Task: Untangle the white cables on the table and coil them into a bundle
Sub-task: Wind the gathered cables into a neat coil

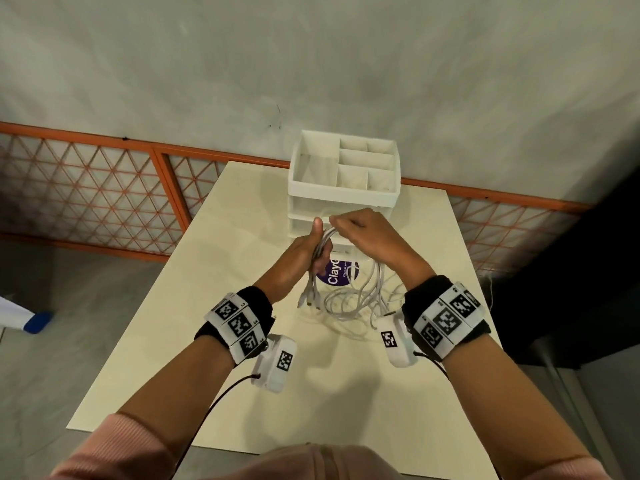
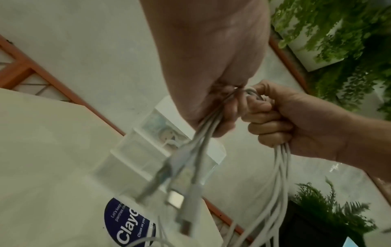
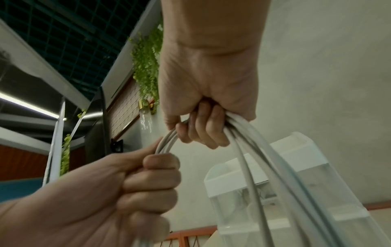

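Both hands clenched around white cables point(image 1: 325, 242) just in front of a white drawer organiser point(image 1: 343, 174): left hand point(image 1: 304, 251) gripping the gathered strands, right hand point(image 1: 360, 233) fisted over their arch. Loose loops trailing to the desk point(image 1: 242, 237) below, across a purple sticker point(image 1: 337, 273) before the organiser.

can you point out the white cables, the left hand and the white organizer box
white cables point(image 1: 349, 299): head view, on the loose loops hanging over the table.
left hand point(image 1: 304, 252): head view, on its back, fingers curled round the cables.
white organizer box point(image 1: 343, 194): head view, on its front wall.
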`<state>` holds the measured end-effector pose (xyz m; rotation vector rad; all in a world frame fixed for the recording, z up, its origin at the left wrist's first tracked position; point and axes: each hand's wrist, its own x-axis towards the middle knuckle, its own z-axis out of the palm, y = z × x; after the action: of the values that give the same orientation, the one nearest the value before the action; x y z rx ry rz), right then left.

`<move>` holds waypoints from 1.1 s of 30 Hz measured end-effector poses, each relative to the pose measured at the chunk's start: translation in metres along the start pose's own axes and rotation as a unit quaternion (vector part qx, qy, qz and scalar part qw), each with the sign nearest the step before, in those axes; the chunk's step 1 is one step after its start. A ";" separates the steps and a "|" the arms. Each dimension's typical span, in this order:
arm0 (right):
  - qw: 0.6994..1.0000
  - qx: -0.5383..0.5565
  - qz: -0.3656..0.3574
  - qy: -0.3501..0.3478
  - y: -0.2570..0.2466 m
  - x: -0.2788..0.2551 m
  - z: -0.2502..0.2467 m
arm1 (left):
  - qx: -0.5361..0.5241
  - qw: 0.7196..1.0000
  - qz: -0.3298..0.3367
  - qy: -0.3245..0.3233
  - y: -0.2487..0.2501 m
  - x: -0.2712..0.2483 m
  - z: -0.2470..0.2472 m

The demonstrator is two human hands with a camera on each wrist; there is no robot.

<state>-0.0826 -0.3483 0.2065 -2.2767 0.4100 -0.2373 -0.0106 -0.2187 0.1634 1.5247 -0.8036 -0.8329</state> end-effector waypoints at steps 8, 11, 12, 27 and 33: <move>0.984 0.152 0.059 -0.078 0.033 -0.017 -0.003 | -0.131 0.988 0.069 0.049 0.024 0.006 -0.021; 0.981 0.176 0.073 -0.049 0.037 -0.023 0.014 | -0.129 0.988 0.071 0.054 0.020 0.007 -0.021; 0.978 0.190 0.079 -0.036 0.035 -0.023 0.019 | -0.126 0.988 0.068 0.058 0.017 0.006 -0.017; 0.971 0.190 0.118 -0.079 0.016 -0.016 0.038 | -0.054 0.991 0.073 0.098 0.009 0.020 0.000; 0.977 0.169 0.078 -0.101 0.021 -0.020 0.032 | -0.011 0.983 0.093 0.159 0.006 0.028 -0.012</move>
<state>-0.0966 -0.3323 0.1685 -1.9018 0.4069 0.0061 0.0136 -0.2376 0.1683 1.4892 -0.6836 -0.4448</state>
